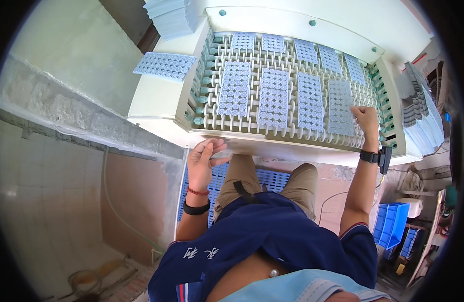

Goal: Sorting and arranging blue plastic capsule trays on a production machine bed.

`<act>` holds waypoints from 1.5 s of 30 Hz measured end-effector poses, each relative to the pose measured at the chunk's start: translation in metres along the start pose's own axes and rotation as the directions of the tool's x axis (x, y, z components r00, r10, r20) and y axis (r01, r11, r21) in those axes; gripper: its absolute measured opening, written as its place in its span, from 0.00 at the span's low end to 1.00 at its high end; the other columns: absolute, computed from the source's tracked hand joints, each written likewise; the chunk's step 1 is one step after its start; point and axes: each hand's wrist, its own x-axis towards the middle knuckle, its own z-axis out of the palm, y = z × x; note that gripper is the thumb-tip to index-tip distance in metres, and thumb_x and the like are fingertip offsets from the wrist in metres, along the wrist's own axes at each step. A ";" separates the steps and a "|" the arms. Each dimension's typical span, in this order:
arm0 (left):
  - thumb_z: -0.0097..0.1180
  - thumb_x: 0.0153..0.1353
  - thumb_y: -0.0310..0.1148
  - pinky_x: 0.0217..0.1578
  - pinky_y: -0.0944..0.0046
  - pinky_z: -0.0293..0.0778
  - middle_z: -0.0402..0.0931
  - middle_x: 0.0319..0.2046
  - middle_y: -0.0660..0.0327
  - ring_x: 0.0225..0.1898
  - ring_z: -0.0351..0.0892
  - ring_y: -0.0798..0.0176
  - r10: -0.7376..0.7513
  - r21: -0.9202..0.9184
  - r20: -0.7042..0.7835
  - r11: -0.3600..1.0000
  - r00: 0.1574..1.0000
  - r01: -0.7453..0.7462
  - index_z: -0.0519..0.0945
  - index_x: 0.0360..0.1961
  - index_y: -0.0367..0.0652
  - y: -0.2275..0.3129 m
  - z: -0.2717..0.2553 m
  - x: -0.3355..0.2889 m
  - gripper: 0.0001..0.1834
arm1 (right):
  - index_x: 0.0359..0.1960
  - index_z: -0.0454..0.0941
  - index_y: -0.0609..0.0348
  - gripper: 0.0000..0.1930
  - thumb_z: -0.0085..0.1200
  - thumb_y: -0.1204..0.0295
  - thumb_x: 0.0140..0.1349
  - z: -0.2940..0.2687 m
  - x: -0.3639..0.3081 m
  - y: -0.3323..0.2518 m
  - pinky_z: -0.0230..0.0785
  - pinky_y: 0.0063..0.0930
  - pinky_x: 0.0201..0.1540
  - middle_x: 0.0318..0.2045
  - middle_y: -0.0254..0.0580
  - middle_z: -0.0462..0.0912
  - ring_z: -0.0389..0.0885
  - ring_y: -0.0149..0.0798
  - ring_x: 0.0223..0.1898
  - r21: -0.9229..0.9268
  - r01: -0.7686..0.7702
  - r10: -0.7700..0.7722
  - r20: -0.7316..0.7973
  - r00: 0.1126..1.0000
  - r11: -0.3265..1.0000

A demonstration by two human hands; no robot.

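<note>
A: What is the right hand (365,121) doing?
B: Its fingers are curled up at the right edge of a light blue sheet of round shapes (339,108). I can't tell if they pinch it or only touch it.
A: Where is that sheet?
B: It lies flat on the white rollers (280,60) of a big white machine (292,148), at the right end of the front row. Three more blue sheets (273,98) lie to its left, and five others (306,50) make the back row.
A: And the left hand (206,156)?
B: It holds nothing. Its fingers are loose and a bit bent, near the machine's front edge.
A: What else is there?
B: A loose blue sheet (165,65) sits on the left ledge (161,95). A pile of sheets (421,113) stands to the right of the rollers.
</note>
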 end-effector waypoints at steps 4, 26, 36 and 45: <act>0.46 0.65 0.30 0.34 0.57 0.82 0.76 0.41 0.47 0.44 0.78 0.54 -0.027 -0.012 0.015 1.000 1.000 0.027 0.73 0.43 0.31 -0.006 0.002 0.001 0.12 | 0.28 0.81 0.66 0.14 0.58 0.64 0.53 0.010 -0.016 -0.008 0.65 0.27 0.25 0.16 0.44 0.78 0.73 0.33 0.18 -0.030 0.002 -0.008 -0.179 0.984 1.000; 0.46 0.65 0.31 0.31 0.60 0.81 0.77 0.37 0.52 0.38 0.80 0.58 -0.057 -0.075 -0.115 0.996 0.992 0.048 0.75 0.40 0.33 -0.001 -0.043 -0.036 0.11 | 0.45 0.73 0.71 0.39 0.58 0.42 0.46 0.181 0.004 -0.365 0.64 0.38 0.52 0.47 0.59 0.75 0.72 0.53 0.51 0.157 0.794 -0.807 0.040 0.590 0.588; 0.45 0.65 0.31 0.32 0.62 0.81 0.77 0.36 0.53 0.36 0.80 0.59 -0.059 -0.120 -0.160 0.992 0.985 0.040 0.75 0.39 0.34 -0.002 -0.057 -0.046 0.11 | 0.23 0.80 0.66 0.23 0.60 0.53 0.40 0.183 -0.009 -0.408 0.72 0.39 0.31 0.22 0.55 0.80 0.80 0.54 0.26 0.003 0.716 -0.683 0.299 0.666 0.699; 0.46 0.65 0.32 0.36 0.62 0.80 0.77 0.40 0.52 0.39 0.79 0.60 -0.042 -0.089 -0.036 0.995 0.998 0.039 0.74 0.44 0.34 0.000 -0.028 -0.024 0.13 | 0.32 0.77 0.69 0.30 0.58 0.49 0.39 0.138 -0.043 -0.336 0.72 0.38 0.31 0.22 0.57 0.79 0.80 0.53 0.27 -0.028 0.623 -0.606 0.202 0.770 0.782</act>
